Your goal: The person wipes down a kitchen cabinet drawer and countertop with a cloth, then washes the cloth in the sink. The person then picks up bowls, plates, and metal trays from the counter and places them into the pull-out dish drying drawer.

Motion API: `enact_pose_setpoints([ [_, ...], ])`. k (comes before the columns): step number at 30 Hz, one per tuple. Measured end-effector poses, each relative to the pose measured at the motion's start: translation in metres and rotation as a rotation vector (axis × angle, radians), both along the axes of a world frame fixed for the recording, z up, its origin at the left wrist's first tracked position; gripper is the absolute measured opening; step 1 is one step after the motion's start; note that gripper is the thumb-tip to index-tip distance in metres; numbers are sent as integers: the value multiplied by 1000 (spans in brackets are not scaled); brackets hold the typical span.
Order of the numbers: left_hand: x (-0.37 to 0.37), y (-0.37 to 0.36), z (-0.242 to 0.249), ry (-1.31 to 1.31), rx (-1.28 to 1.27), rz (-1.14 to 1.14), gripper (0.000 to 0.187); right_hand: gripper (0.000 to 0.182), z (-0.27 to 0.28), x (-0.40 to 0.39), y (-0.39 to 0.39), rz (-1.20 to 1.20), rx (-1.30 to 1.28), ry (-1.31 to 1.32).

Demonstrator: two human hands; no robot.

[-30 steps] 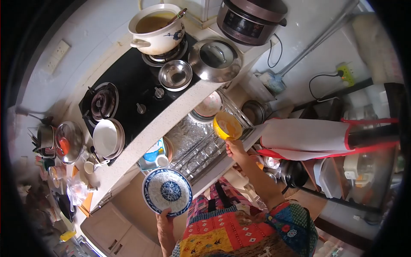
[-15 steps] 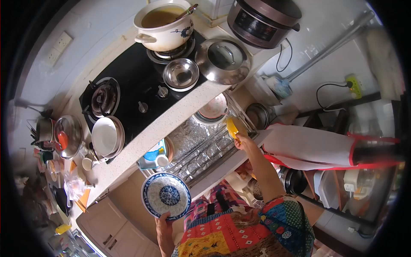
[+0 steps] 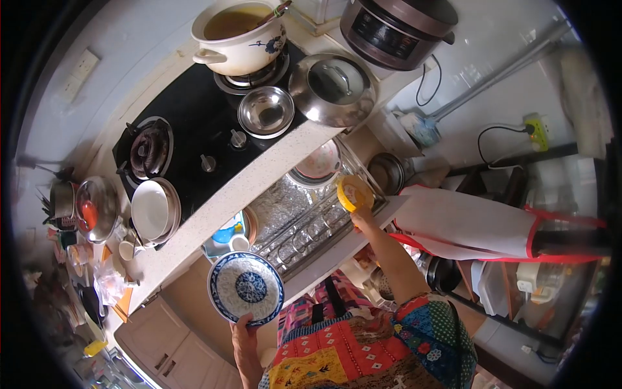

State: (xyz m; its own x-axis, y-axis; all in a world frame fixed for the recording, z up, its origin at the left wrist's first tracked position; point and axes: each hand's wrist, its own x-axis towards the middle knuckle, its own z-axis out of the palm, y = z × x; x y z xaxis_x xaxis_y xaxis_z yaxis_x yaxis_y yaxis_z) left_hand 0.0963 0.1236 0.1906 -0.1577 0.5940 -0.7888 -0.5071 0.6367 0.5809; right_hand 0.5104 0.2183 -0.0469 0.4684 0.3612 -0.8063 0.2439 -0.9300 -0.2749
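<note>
A blue-and-white patterned plate is in my left hand, gripped at its lower edge with the patterned face up. My right hand holds a small yellow dish by its near edge, over the right part of the open drawer. Inside the drawer, a stack of plates lies just left of the yellow dish. Toward the drawer's left end are a white cup and a blue and white item. Wire racks and a crinkled silver lining show between them.
The black stove carries a large white pot, steel bowls and white bowls. A steel lid rests at the counter's right, beside a rice cooker. A white cloth with red trim hangs right of the drawer.
The yellow dish has turned from nearly edge-on to showing its broad face, with my right hand slightly lower. The view has shifted a little, and my left hand still holds the patterned plate.
</note>
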Motion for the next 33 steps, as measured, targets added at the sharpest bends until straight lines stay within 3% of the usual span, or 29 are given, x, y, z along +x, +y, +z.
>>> enact_pose_setpoints([
  [2,0,2,0,-1,0,-1,54,26,2,-4,-1,99,-55,-109],
  [4,2,2,0,-3,-1,0,53,25,-1,-8,-6,549,126,-550],
  [7,5,3,1,3,18,0,53,23,20,-11,-1,623,85,-549],
  [11,5,0,0,13,-6,24,52,30,-8,2,7,705,133,-673],
  [13,2,-4,-3,12,-12,41,52,34,51,1,50,655,305,-511],
  [14,1,-7,-4,34,-41,55,52,34,34,7,61,658,307,-506],
  [16,2,-10,-7,60,-68,73,52,38,-19,20,82,493,456,-535],
  [17,3,-12,-5,69,-83,93,53,29,-32,19,96,288,819,-587],
  [18,4,-13,-4,79,-99,113,54,29,-44,20,111,288,822,-579],
  [20,5,-15,-2,75,-98,135,55,30,-63,19,139,132,556,-362],
  [21,5,-16,-3,64,-99,151,56,30,-54,13,145,132,559,-356],
  [23,0,-24,-7,76,-108,160,57,28,-15,-3,156,-178,400,-136],
  [27,-7,-36,-12,127,-114,128,56,24,-8,-7,157,-294,339,-15],
  [29,-7,-37,-12,120,-110,132,56,20,-21,-5,149,-345,531,185],
  [30,-7,-37,-12,111,-105,137,56,20,-14,-7,144,-350,531,178],
  [33,-10,-32,-10,72,-118,132,60,14,5,-19,128,-552,857,329],
])
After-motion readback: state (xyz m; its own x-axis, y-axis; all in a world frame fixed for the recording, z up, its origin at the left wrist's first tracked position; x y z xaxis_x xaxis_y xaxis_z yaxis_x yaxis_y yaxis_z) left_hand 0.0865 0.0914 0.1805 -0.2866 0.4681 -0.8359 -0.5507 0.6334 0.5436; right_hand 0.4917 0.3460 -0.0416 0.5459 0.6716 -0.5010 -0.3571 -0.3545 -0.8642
